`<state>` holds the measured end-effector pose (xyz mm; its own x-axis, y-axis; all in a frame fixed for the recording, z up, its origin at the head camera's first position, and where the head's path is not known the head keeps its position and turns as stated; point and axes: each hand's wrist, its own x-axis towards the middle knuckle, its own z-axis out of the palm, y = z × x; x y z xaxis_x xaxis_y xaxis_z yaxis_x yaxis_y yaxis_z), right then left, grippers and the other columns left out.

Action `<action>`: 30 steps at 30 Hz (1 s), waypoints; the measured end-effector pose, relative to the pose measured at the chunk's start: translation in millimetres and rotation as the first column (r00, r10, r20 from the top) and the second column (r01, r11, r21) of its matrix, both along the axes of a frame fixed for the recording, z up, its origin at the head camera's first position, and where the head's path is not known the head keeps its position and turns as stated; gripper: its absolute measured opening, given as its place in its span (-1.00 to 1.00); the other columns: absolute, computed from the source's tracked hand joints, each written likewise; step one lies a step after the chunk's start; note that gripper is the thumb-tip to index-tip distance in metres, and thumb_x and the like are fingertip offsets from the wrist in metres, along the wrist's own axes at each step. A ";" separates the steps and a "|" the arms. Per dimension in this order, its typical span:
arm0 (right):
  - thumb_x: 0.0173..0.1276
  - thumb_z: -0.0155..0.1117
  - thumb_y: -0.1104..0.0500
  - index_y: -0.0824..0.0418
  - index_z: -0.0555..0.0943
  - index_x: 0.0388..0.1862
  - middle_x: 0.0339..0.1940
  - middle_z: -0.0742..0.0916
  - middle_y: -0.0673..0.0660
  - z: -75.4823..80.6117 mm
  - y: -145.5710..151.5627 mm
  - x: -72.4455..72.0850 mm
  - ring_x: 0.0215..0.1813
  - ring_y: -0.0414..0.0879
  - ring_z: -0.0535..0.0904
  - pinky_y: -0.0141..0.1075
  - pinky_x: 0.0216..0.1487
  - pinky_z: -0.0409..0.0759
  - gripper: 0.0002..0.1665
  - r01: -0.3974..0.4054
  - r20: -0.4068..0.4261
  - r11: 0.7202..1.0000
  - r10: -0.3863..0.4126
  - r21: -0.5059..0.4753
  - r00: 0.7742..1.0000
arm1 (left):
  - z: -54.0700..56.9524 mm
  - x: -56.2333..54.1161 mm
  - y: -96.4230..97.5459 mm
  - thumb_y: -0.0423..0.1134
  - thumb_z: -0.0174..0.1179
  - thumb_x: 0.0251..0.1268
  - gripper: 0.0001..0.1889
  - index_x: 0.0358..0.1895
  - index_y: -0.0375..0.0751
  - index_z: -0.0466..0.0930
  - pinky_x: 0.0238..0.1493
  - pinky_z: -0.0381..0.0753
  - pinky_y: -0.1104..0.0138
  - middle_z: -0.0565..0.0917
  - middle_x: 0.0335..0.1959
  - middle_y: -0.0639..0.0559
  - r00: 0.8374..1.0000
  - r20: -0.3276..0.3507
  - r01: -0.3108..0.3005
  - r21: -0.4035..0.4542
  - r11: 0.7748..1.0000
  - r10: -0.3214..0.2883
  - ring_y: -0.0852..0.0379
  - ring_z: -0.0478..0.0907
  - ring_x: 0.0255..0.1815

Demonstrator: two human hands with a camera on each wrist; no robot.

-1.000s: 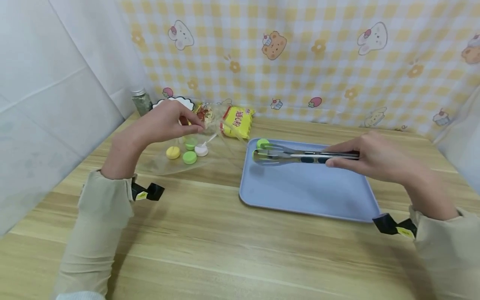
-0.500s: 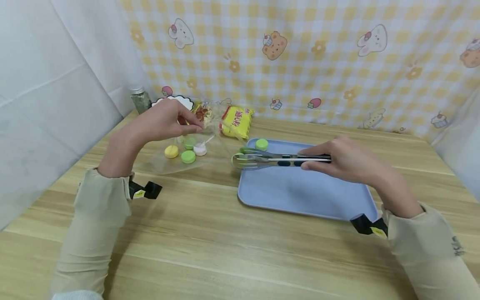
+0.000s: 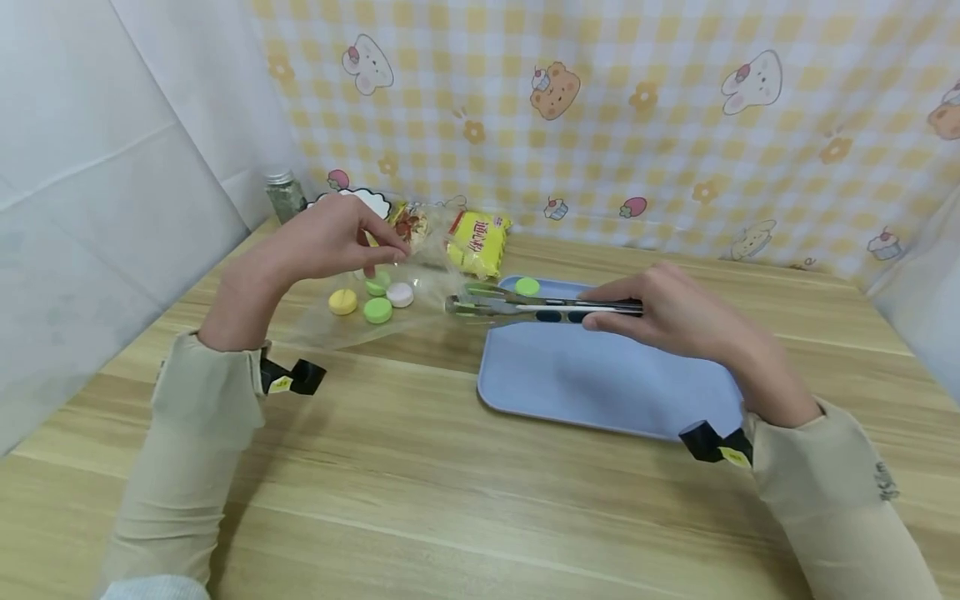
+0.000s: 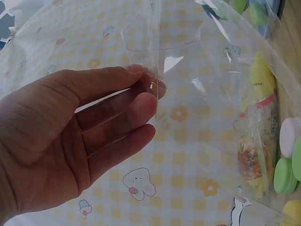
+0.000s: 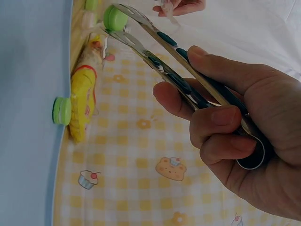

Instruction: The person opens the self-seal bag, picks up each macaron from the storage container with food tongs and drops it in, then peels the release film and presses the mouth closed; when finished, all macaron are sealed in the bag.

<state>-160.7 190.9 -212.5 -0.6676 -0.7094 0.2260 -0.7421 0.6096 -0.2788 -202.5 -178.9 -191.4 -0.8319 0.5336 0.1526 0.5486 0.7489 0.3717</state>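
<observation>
My left hand [image 3: 322, 237] pinches the top edge of a clear plastic bag [image 4: 197, 84] between thumb and fingertips, above the table's left side. Several macarons show at the bag's lower part: a yellow macaron [image 3: 342, 302], a pale pinkish macaron [image 3: 400, 294] and green ones [image 3: 377, 311]. In my right hand [image 3: 667, 312] are metal tongs [image 5: 164, 66], gripped around their handles. Between the tongs' tips is a green macaron [image 5: 115, 18], near the bag's right side in the head view. Another green macaron [image 3: 527, 286] sits at the back left corner of the blue tray [image 3: 585, 383].
Behind the bag lies a yellow food packet [image 3: 480, 242], with a dried-herb jar [image 3: 285, 196] at the far left. A checked cloth [image 3: 600, 150] hangs along the back, and a white cloth [image 3: 90, 183] on the left.
The right hand has moved left, carrying the tongs and green macaron from over the tray to beside the bag. My left hand has stayed nearly still, holding the bag.
</observation>
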 end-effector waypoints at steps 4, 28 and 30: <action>0.26 0.31 0.07 0.24 0.67 -0.05 -0.76 0.46 -0.19 3.0 0.2 1.5 -0.75 -0.36 0.17 -0.39 -0.63 0.28 -0.65 -0.024 -0.002 1.000 0.024 0.002 1.000 | 1.6 0.7 -2.7 -0.31 0.24 0.21 -0.87 -0.23 -0.15 0.74 -0.59 0.30 0.37 0.70 -0.32 0.05 1.000 -0.008 0.002 0.008 1.000 -0.002 0.23 0.59 -0.60; 0.28 0.28 0.09 0.23 0.65 0.00 -0.19 0.73 0.09 10.5 16.0 -0.3 -0.76 -0.31 0.23 -0.38 -0.57 0.36 -0.64 0.047 0.036 0.999 -0.047 0.012 0.998 | 4.7 3.7 0.3 -0.34 0.24 0.20 -0.88 -0.24 -0.20 0.74 -0.49 0.45 0.35 0.70 -0.37 0.01 0.999 0.037 0.023 0.033 0.999 -0.024 0.19 0.60 -0.51; 0.29 0.28 0.08 0.24 0.65 0.00 -0.25 0.73 0.05 8.9 11.3 -2.7 -0.74 -0.31 0.23 -0.37 -0.57 0.34 -0.64 0.044 0.039 0.999 -0.044 0.010 0.998 | 4.4 3.7 0.2 -0.35 0.24 0.20 -0.88 -0.24 -0.21 0.74 -0.47 0.46 0.34 0.69 -0.38 0.00 0.999 0.041 0.025 0.034 0.999 -0.027 0.17 0.59 -0.53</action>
<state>-163.3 202.2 -203.6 -0.7065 -0.6809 0.1928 -0.7031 0.6442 -0.3012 -198.8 -178.7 -187.0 -0.8237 0.5504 0.1364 0.5513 0.7211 0.4196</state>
